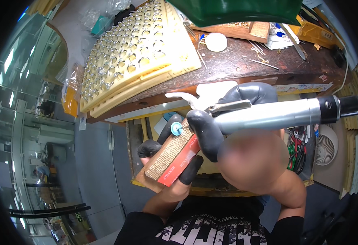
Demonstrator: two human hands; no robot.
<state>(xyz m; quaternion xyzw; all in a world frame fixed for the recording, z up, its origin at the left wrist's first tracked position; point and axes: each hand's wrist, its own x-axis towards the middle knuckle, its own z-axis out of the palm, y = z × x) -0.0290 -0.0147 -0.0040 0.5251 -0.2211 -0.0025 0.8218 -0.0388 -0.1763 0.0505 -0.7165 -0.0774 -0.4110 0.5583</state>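
Observation:
My left hand (190, 170), its fingertips in black covers, grips a small block (166, 158) with a tan, finely gridded top and a red side. The block tilts, its far end up and to the right. In my right hand (244, 157), fingers wrapped round it, is a silver rotary handpiece (277, 115) lying nearly level. A small blue disc (176, 128) on a pin sits at its working end, over the far end of the gridded top. Whether disc and block touch, I cannot tell. Black covers also show on my right fingers, which hide the handpiece's nose.
Cream trays (146, 77) full of silver rings lie on the dark wooden bench (236, 61). A green lamp hood (236, 11) hangs above. Near it are a white round item (216, 42) and thin metal tools. Below, an open drawer holds pliers (296, 153); right stands a white fan (327, 145).

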